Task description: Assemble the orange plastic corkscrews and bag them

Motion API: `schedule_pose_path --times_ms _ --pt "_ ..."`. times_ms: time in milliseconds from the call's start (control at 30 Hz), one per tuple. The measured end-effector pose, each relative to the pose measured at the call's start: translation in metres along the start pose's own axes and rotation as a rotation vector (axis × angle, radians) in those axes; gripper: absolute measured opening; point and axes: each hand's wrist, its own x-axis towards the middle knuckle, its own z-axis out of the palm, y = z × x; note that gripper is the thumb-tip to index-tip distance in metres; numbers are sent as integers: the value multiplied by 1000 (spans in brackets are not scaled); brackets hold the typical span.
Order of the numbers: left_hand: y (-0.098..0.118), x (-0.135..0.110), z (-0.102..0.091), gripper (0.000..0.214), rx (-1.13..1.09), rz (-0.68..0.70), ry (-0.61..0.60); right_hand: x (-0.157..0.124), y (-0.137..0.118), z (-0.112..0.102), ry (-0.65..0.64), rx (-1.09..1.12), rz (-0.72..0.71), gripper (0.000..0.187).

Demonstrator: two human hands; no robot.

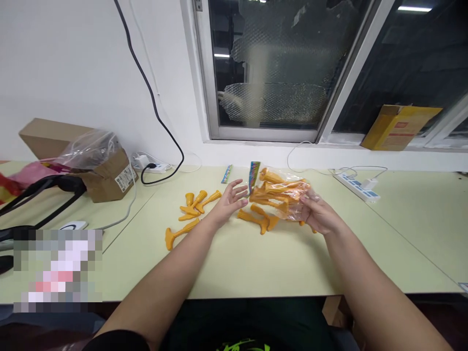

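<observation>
In the head view my right hand (319, 212) grips the right end of a clear plastic bag (292, 212), raised over the table. Several orange-yellow boot-shaped pieces (280, 189) show through its film. A colourful printed card strip (254, 175) is at the bag's left end. Beside that end is my left hand (231, 199), fingers spread, holding nothing that I can see. Under the bag lie more loose boot-shaped pieces (261, 222). Others (196, 202) are left of my left hand, and one (175, 236) lies partly behind my left forearm.
A small printed strip (226, 174) lies near the wall. Power strips stand at the back left (159, 168) and right (356, 187). On the left are an open cardboard box (109, 180), a black cable (155, 105) and black straps (47, 214). A yellow carton (398, 127) leans at the window.
</observation>
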Motion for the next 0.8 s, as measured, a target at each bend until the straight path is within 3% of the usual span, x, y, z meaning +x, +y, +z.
schedule_pose_path --times_ms 100,300,367,533,700,800 --pt "-2 -1 6 81 -193 -137 -24 16 1 17 -59 38 109 47" --pt "-12 -9 7 56 -344 -278 -8 43 -4 28 80 24 125 29" --pt "-12 -8 6 55 -339 -307 72 48 -2 27 66 21 149 29" --pt "-9 -3 0 56 -218 -260 292 58 25 21 111 -18 156 36" --pt "-15 2 -14 42 60 -156 363 65 56 12 218 -144 50 50" --pt "-17 3 -23 33 378 -108 369 66 62 5 226 -302 -26 45"
